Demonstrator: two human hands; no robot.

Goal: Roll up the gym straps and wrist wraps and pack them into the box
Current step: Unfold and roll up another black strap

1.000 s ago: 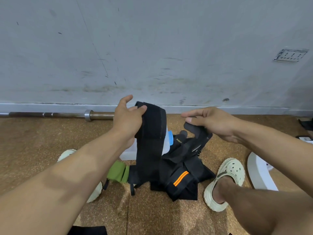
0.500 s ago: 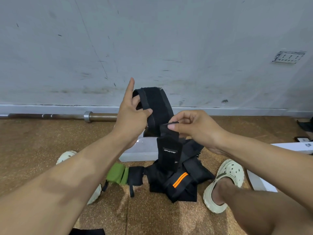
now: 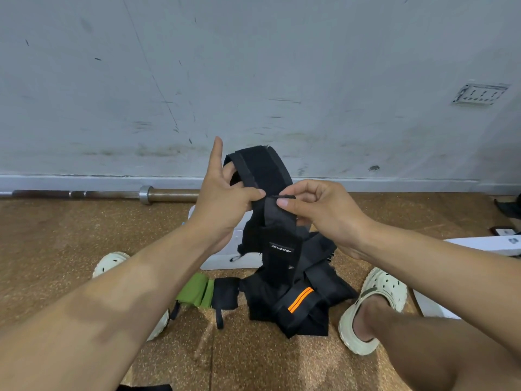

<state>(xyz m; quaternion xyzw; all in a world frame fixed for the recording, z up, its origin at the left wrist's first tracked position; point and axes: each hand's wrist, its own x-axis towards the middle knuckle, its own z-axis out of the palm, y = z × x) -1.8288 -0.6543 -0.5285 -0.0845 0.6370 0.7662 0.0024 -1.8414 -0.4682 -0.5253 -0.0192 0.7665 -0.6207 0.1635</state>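
Observation:
A black wrist wrap (image 3: 262, 170) arches up between my hands above the floor. My left hand (image 3: 225, 198) pinches it near the middle, index finger pointing up. My right hand (image 3: 318, 210) pinches the wrap's folded end, and the rest hangs down with a small white label. Below lies a pile of black straps (image 3: 293, 300), one with two orange stripes. A green wrap (image 3: 194, 290) and a small black wrap (image 3: 225, 293) lie left of the pile. The white box (image 3: 225, 261) sits behind the pile, mostly hidden by my hands.
A steel barbell (image 3: 118, 194) lies along the base of the grey wall. My feet in pale clogs (image 3: 375, 294) flank the pile. A white lid or box part (image 3: 485, 245) lies at the right. The floor is brown cork-like matting.
My left hand lifted the wrap higher into an arch. My right hand left the pile, took the wrap's end and brought it up close to my left thumb.

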